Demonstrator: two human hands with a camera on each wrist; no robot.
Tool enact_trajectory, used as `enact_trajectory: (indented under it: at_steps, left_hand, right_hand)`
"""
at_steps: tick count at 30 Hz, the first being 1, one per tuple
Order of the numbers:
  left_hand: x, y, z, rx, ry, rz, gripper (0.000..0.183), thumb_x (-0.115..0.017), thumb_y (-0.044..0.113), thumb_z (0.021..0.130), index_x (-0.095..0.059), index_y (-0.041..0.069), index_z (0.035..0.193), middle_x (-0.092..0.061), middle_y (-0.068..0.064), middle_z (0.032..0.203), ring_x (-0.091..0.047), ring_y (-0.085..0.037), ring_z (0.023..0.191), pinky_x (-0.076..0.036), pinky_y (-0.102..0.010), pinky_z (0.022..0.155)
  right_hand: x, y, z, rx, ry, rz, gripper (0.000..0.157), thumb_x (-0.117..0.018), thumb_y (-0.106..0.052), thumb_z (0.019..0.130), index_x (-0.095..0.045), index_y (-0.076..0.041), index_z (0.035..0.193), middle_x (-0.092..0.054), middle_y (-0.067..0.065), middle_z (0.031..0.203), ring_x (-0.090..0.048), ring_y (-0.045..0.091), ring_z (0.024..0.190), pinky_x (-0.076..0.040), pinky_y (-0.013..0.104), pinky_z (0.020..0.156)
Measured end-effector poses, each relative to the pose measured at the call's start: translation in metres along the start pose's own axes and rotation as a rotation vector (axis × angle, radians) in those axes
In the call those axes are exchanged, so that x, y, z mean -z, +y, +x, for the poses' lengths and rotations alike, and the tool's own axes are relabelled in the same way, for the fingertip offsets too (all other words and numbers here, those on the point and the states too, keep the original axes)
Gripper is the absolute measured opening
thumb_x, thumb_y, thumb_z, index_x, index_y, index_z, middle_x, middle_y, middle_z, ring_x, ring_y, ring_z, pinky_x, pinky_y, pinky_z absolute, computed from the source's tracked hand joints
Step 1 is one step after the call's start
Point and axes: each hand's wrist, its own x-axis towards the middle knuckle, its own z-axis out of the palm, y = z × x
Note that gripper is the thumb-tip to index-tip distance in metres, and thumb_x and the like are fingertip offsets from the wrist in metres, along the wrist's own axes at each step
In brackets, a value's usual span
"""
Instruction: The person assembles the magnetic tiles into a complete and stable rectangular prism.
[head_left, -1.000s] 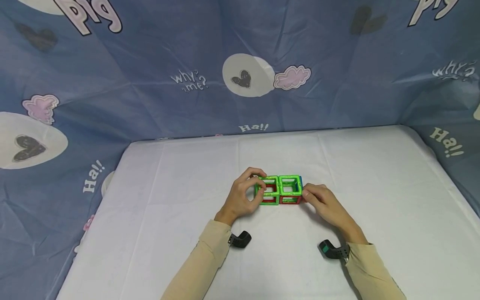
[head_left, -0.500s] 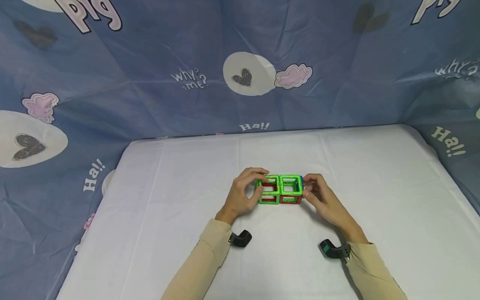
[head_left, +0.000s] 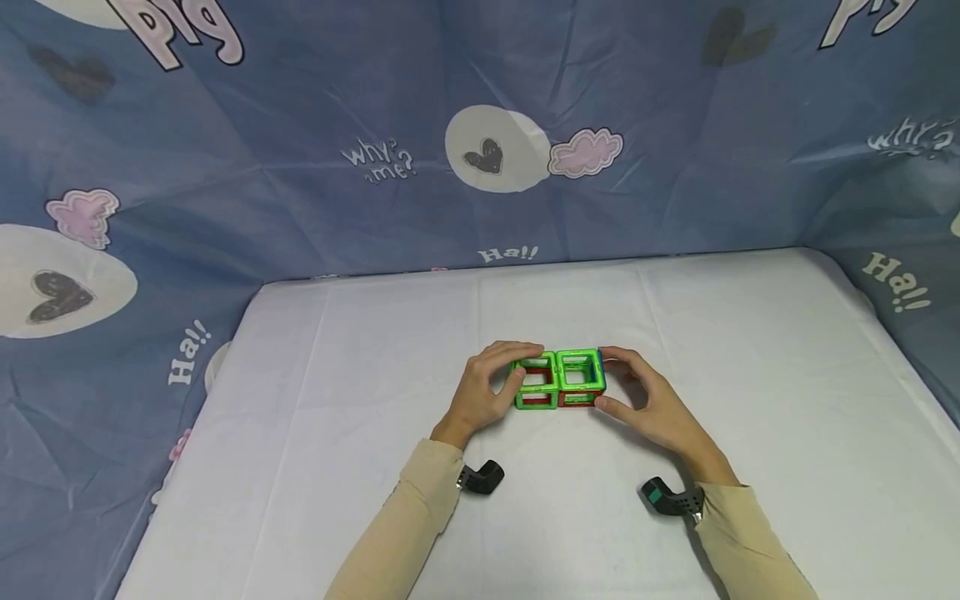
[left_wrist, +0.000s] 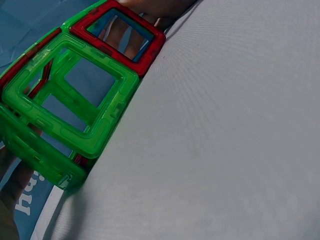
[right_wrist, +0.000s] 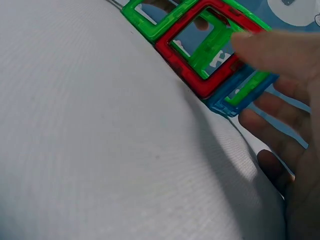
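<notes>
Two joined cubes of magnetic tiles [head_left: 557, 372] stand side by side on the white cloth. Green frames form their tops. My left hand [head_left: 480, 390] holds the left cube, fingers over its back edge and thumb near the front. My right hand [head_left: 660, 408] grips the right cube, with the thumb at the front corner and the index finger at the back corner. In the right wrist view the thumb lies over a red tile [right_wrist: 179, 69], beside a blue tile [right_wrist: 220, 103] on the end. The left wrist view shows a green front tile [left_wrist: 116, 110] joined to a red one.
A white cloth [head_left: 337, 500] covers the table. Blue printed fabric [head_left: 315, 208] rises behind it and along both sides. Black straps with camera mounts sit on both wrists.
My right hand has spread from a pinch at the cube's side to thumb in front and index finger behind. The left fingers have stretched along the back edge. The cubes have barely moved.
</notes>
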Motion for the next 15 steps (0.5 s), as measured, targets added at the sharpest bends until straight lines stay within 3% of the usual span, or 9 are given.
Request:
enact_trajectory:
  at_steps: [9,15]
  left_hand:
    - [-0.0011,-0.0002,0.0011,0.002,-0.018,-0.018,0.036,-0.054,-0.002,0.089,-0.063,0.010,0.121,-0.065,-0.003,0.122,-0.057,-0.015,0.117,-0.042,-0.031,0.103]
    - [-0.0010,0.0001,-0.0031,0.060,-0.052,-0.035,0.038,-0.050,0.000,0.092,-0.058,0.010,0.127,-0.062,-0.004,0.126,-0.055,-0.018,0.121,-0.041,-0.034,0.104]
  right_hand:
    - [0.0006,0.0015,0.0000,-0.014,-0.002,0.020,0.067,-0.074,-0.030,0.082,-0.039,-0.036,0.139,-0.054,-0.008,0.131,-0.049,0.010,0.124,-0.032,0.015,0.099]
    - [-0.0023,0.0030,-0.0015,0.000,-0.014,0.021,0.067,-0.073,-0.027,0.083,-0.038,-0.031,0.140,-0.055,-0.002,0.131,-0.049,0.012,0.122,-0.032,0.016,0.100]
